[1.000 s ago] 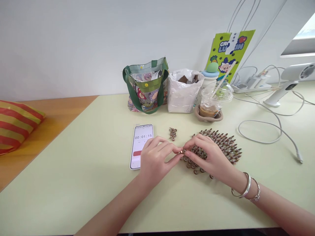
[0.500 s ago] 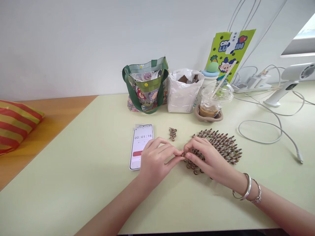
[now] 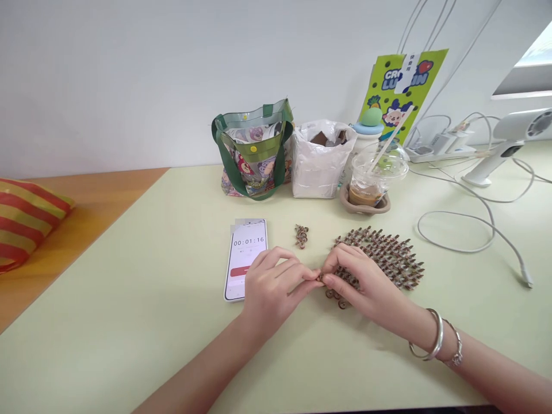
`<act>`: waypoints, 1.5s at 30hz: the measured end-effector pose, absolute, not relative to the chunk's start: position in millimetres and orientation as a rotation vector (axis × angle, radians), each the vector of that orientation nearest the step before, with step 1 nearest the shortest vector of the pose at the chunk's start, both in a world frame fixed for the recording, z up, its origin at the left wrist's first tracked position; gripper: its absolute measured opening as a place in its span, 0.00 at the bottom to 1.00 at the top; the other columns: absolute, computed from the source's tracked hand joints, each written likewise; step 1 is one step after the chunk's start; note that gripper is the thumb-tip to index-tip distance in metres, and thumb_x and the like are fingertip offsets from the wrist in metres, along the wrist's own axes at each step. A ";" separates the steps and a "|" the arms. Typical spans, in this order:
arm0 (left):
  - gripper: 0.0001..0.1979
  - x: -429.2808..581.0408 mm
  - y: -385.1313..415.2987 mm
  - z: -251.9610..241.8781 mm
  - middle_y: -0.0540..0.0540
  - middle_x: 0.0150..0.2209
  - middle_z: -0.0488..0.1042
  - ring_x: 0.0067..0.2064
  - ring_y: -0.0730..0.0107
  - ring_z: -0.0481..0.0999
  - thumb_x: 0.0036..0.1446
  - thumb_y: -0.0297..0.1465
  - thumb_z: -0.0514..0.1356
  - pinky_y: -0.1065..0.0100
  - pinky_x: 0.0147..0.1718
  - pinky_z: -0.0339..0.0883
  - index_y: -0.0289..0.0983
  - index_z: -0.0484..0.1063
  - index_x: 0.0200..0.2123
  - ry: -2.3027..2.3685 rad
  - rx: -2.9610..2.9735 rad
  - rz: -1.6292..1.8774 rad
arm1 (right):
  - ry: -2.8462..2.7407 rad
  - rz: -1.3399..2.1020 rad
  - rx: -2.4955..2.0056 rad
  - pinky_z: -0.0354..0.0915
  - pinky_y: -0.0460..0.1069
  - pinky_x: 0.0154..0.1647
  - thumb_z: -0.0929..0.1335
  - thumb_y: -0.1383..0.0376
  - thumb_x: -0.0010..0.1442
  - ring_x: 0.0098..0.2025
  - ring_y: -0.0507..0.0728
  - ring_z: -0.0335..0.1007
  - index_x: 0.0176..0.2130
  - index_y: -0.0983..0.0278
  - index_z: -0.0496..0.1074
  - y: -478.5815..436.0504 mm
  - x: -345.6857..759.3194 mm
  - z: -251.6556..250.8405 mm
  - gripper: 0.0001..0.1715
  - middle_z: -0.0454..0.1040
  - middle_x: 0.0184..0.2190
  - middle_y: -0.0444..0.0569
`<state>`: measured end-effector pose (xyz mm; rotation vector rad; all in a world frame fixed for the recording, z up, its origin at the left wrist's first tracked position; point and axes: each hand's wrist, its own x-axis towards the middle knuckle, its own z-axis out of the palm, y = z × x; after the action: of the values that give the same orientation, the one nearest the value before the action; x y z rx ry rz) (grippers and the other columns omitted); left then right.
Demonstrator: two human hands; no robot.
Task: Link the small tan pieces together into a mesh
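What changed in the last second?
The timer on the phone ticked from 00:01:15 to 00:01:16. The left hand and right hand barely shifted, their fingers still pinching a small button; nothing was taken or let go. The patch of buttons and the cup stayed put.

And on the phone (image 3: 245, 244) the timer reads 00:01:16, while behind it the green card (image 3: 425, 86) shows "CRO" and "LU…IN" around a white paper strip (image 3: 403, 73)!
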<state>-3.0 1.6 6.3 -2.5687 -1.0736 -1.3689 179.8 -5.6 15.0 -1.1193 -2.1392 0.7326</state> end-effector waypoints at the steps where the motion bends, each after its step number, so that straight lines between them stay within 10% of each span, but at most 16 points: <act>1: 0.05 -3.1 1.4 6.3 0.55 0.22 0.74 0.31 0.71 0.70 0.51 0.31 0.64 0.69 0.30 0.58 0.39 0.71 0.26 -1.075 -2.572 -1.373 | -2.133 0.732 -1.115 0.58 0.51 0.37 0.62 0.66 0.60 0.33 0.54 0.61 0.29 0.62 0.62 -5.4 180.1 14.8 0.07 0.68 0.28 0.45; 25: 0.05 -1.8 2.1 11.0 0.55 0.23 0.75 0.32 0.69 0.68 0.50 0.33 0.64 0.68 0.31 0.61 0.40 0.72 0.26 -1.278 -2.540 -1.437 | -2.042 0.645 -1.083 0.62 0.50 0.35 0.65 0.64 0.59 0.33 0.54 0.65 0.33 0.61 0.67 -2.3 185.8 20.3 0.03 0.70 0.27 0.45; 45: 0.11 -3.3 5.2 3.8 0.53 0.39 0.74 0.45 0.64 0.67 0.53 0.28 0.59 0.61 0.41 0.60 0.43 0.69 0.41 -1.590 -2.768 -0.727 | -2.321 0.035 -1.243 0.57 0.55 0.42 0.65 0.63 0.58 0.41 0.59 0.63 0.32 0.60 0.69 15.7 186.2 4.7 0.04 0.73 0.30 0.46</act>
<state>-3.3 5.2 3.8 -2.7676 -1.5898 -0.7271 186.2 15.7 4.7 -1.2428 -2.3211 0.0350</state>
